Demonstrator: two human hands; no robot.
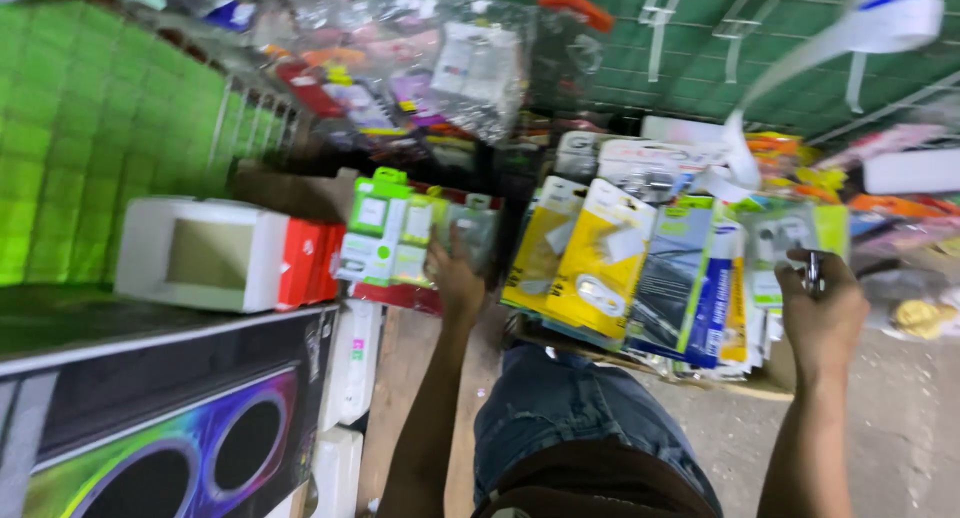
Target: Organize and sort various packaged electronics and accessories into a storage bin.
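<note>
My left hand (pixel 455 278) reaches forward and grips a clear packet (pixel 472 228) among green-and-white hanging packets (pixel 385 233). My right hand (pixel 822 313) is raised at the right, its fingers closed around a small dark metal tool (pixel 812 273). Between my hands hangs a row of packets: yellow ones (pixel 592 258) and blue-and-grey ones (pixel 705 288). My knee in blue denim (pixel 560 408) shows below. The picture is blurred by motion.
A white box with a window (pixel 205 253) and a red box (pixel 308 263) rest on a large black speaker carton (pixel 170 418) at the left. Clear bags of goods (pixel 430 63) hang above. A green wire grid (pixel 760 48) backs the stall; bare floor (pixel 900 428) lies at the right.
</note>
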